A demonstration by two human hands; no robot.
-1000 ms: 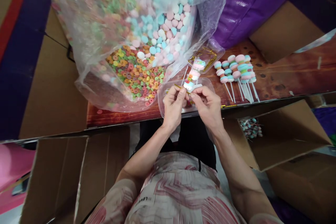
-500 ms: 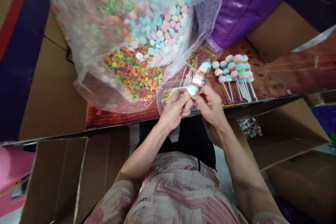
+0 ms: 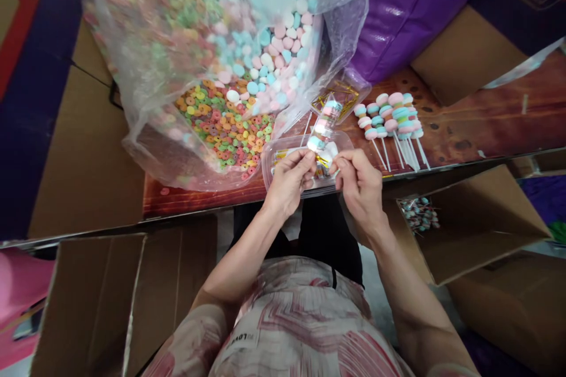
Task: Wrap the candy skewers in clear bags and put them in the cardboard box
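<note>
To my far left the big clear bag (image 3: 186, 65) slumps on the table (image 3: 486, 123), full of small ring sweets (image 3: 221, 123) and pastel round ones (image 3: 278, 53). My left hand (image 3: 287, 182) is closed in a pinch at the bottom of the candy skewer (image 3: 324, 123), thumb and forefinger tight on the stick just under the lowest sweet, where a gold twist tie (image 3: 322, 159) seems to sit. The skewer rises away from my fingers, tilted a little to the right, wrapped in a thin clear sleeve, above the shallow clear tray (image 3: 274, 162) at the table edge. I judge it very light, but the sweets look soft and the sleeve slippery, so the stiff stick below the stack is the place to grip, not the candy. My right hand (image 3: 360, 182) is just beside the left, fingers curled and nipped together at the same spot; what it holds is too small to tell. Further right, finished skewers (image 3: 391, 118) lie fanned on the table, well apart from my hands, and an open cardboard box (image 3: 477, 230) stands below.
</note>
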